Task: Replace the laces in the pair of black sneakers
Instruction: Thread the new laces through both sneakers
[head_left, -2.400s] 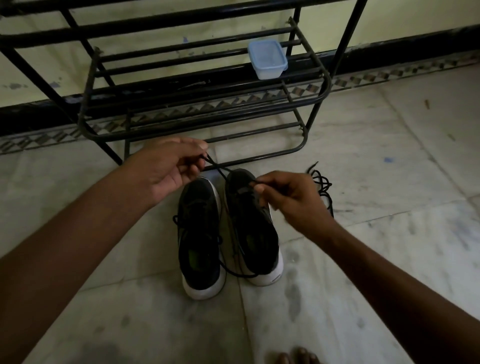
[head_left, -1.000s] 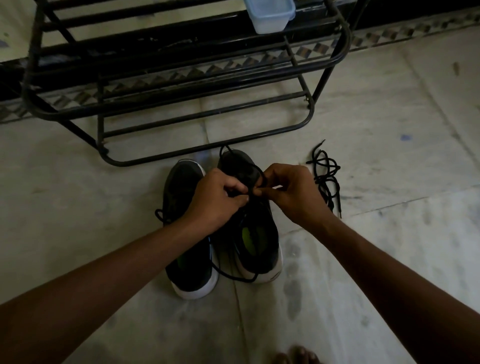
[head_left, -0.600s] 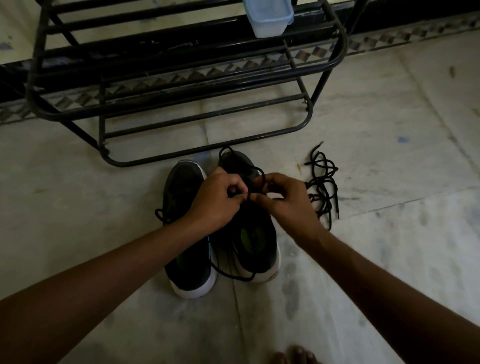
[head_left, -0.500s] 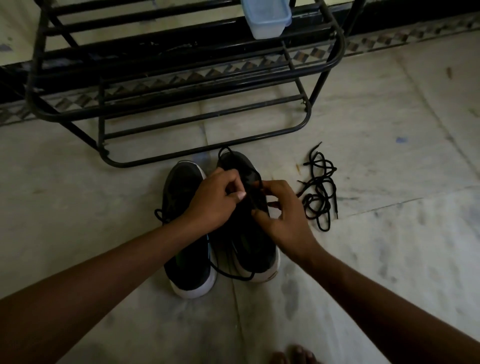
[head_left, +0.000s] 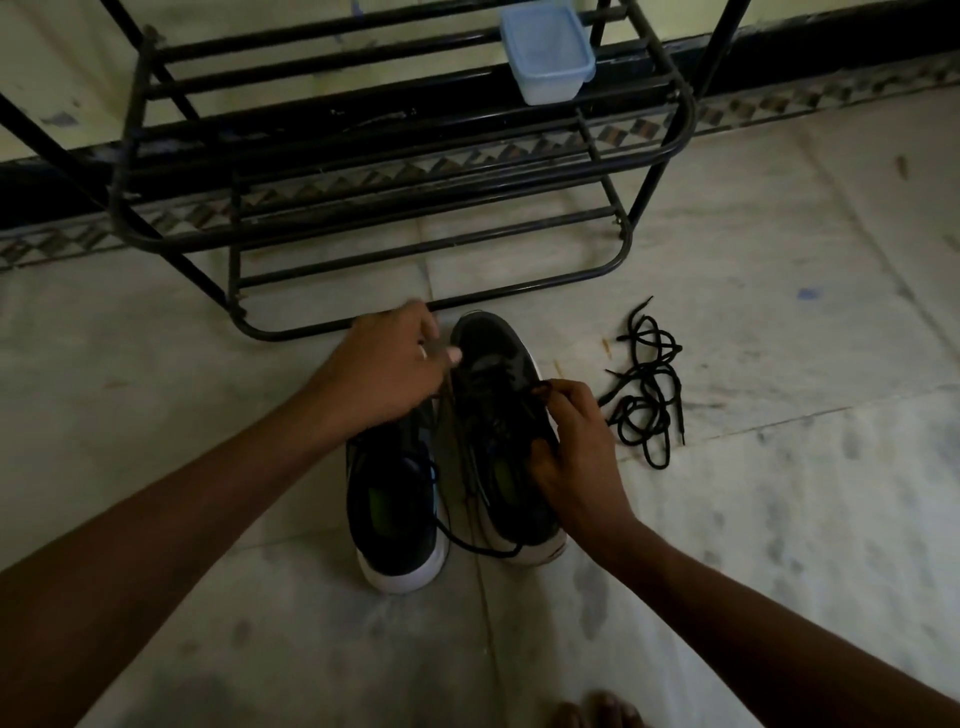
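Two black sneakers with white soles stand side by side on the floor, the left sneaker (head_left: 395, 509) and the right sneaker (head_left: 501, 415). My left hand (head_left: 387, 369) is raised over the left sneaker's toe and pinches a black lace (head_left: 457, 441) that runs down between the shoes. My right hand (head_left: 571, 452) grips the right sneaker's outer side, fingertips pinching lace near the eyelets. A loose lace end loops past the heels.
A heap of loose black laces (head_left: 647, 389) lies on the marble floor right of the shoes. A black metal shoe rack (head_left: 415, 171) stands just beyond, with a blue plastic box (head_left: 545, 52) on a shelf. My toes (head_left: 597, 712) show at the bottom edge.
My left hand has pulled away up and left, drawing the lace out. My right hand has slid down onto the right sneaker's side. The view tilted slightly upward.
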